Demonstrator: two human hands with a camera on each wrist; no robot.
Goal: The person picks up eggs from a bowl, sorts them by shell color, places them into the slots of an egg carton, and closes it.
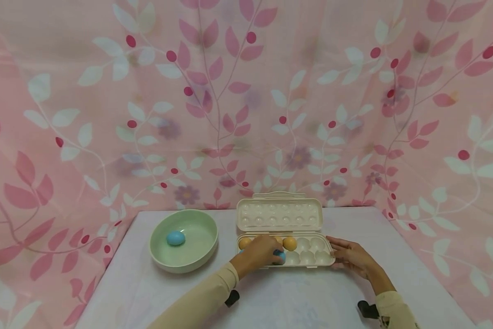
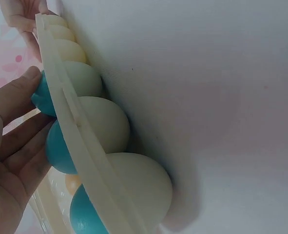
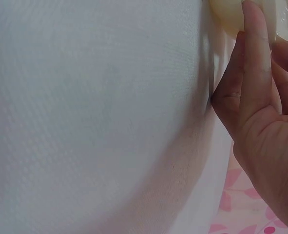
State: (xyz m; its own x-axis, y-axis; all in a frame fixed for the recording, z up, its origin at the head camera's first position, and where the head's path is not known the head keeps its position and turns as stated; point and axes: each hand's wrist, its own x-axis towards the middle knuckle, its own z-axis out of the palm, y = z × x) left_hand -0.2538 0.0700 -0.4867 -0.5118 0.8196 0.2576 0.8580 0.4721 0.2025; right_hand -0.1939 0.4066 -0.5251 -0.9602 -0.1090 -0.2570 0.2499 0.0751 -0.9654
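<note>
A cream plastic egg carton [image 1: 321,258] lies with its lid [image 1: 279,215] raised at the back. My left hand [image 1: 259,251] reaches over its left half and pinches a blue egg [image 1: 280,257] in the front row, thumb on one side. In the left wrist view two more blue eggs [image 2: 61,148] sit in the nearer cups. Yellow-orange eggs [image 1: 289,243] fill part of the back row, some hidden behind my left hand. At the carton's right end, my right hand [image 1: 355,258] holds the rim between thumb and fingers.
To the left of the carton stands a pale green bowl [image 1: 207,253] with one blue egg [image 1: 175,237] in it. A white cloth covers the table [image 1: 291,301]. Pink floral fabric [image 1: 246,114] hangs close behind the carton and along both sides.
</note>
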